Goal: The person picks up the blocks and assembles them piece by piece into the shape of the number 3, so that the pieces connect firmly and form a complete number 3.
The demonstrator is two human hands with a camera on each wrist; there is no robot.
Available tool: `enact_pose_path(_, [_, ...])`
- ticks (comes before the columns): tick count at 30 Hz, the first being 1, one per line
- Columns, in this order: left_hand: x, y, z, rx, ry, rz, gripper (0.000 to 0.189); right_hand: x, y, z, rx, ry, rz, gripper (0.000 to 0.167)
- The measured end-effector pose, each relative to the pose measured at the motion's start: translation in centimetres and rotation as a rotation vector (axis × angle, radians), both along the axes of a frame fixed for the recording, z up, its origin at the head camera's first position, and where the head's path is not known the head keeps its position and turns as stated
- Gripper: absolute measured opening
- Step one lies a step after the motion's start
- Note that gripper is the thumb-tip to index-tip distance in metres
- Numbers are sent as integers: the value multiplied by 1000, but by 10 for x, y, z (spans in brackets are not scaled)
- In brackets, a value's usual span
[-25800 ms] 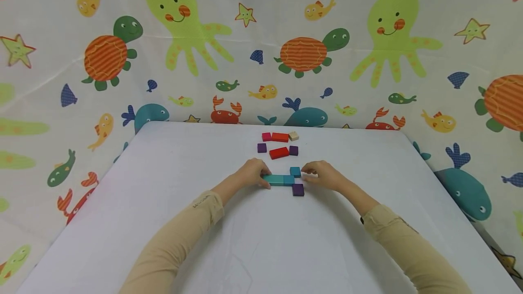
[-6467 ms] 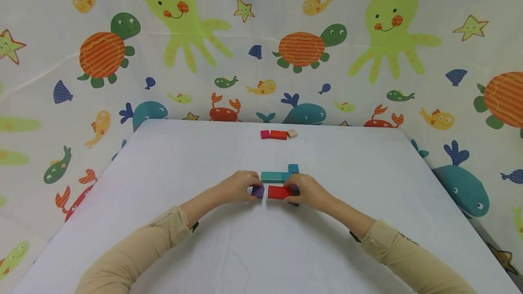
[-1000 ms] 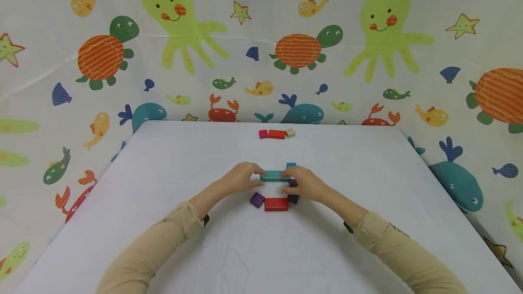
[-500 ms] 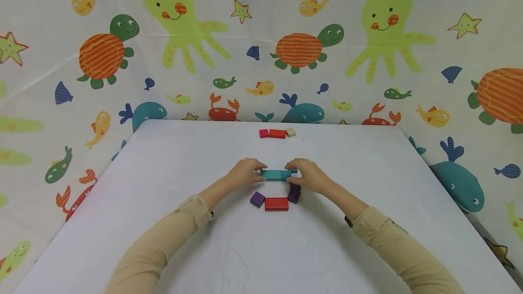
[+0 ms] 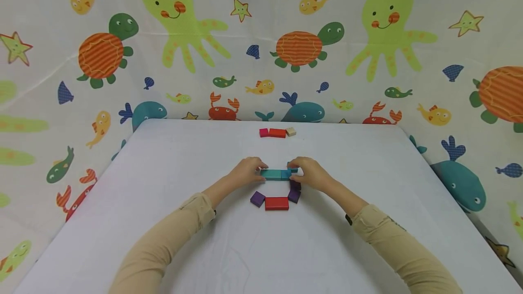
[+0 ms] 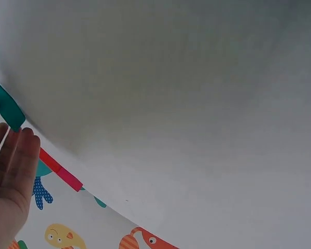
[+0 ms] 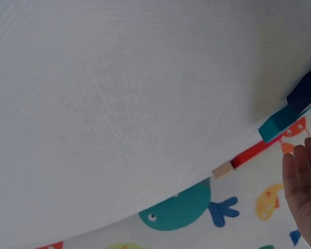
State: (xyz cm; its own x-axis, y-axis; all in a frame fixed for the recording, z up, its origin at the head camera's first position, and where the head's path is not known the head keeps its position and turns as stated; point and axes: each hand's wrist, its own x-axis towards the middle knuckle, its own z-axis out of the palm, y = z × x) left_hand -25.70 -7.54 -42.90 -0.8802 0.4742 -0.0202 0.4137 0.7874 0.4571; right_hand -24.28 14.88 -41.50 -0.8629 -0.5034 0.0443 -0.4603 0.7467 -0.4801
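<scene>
Teal block lies lengthwise from left to right on a white tabletop, nearer the left hand, whose thumb and outstretched fingers stand parted about its left end. A blue block adjoins the opposite end, beside the right hand, its fingers likewise extended, thumb apart.

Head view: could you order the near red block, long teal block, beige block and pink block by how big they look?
1. Near red block
2. Long teal block
3. Beige block and pink block: too alike to rank
</scene>
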Motion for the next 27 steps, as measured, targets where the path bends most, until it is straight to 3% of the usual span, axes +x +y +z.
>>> enact_pose_path(21, [-3,0,-5,36,-3,-5,35,-9,6,-4,22,48,-8,30])
enact_pose_path(27, [-7,0,-6,48,-5,-20,34,-18,8,-3,44,69,-23,30])
